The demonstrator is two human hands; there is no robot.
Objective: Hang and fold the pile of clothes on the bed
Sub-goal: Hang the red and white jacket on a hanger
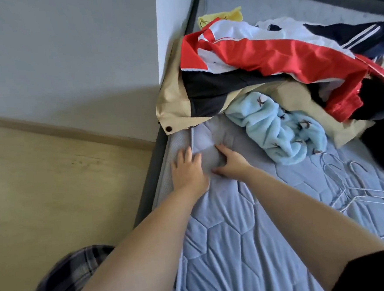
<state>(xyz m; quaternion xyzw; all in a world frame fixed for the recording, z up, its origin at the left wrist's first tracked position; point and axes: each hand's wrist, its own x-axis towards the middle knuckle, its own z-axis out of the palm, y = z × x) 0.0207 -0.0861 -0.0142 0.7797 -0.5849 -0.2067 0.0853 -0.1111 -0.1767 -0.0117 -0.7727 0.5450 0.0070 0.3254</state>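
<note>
At the far left lay the bare wooden floor [52, 177], then the dark bed frame [148, 184] and the edge of the mattress [227, 245]. The left grip [188, 169] rested flat on that edge, fingers straight and released, holding nothing. Between the two grips sat a small grey patch of cloth [206, 159]. It blended with the mattress, so I could not tell whether it was a folded garment or only the cover. The right grip [230, 160] pressed on its other side with fingers spread and thumb out, also released.

The pile of clothes [271, 60] lay ahead and to the right of both grips, heaped against the wall end of the bed. A beige jacket [172, 101] hung over the mattress edge, with a red and white jacket [282, 55] on top. The nearest piece was the light blue fleece [280, 127], just beyond the right grip. Its length ran diagonally, from far-left to near-right. The right grip was plainly the closer one, so a short reach forward and rightward would probably meet the fleece first. The wire hangers [348, 189] lay further right on the mattress, apart from the pile.
</note>
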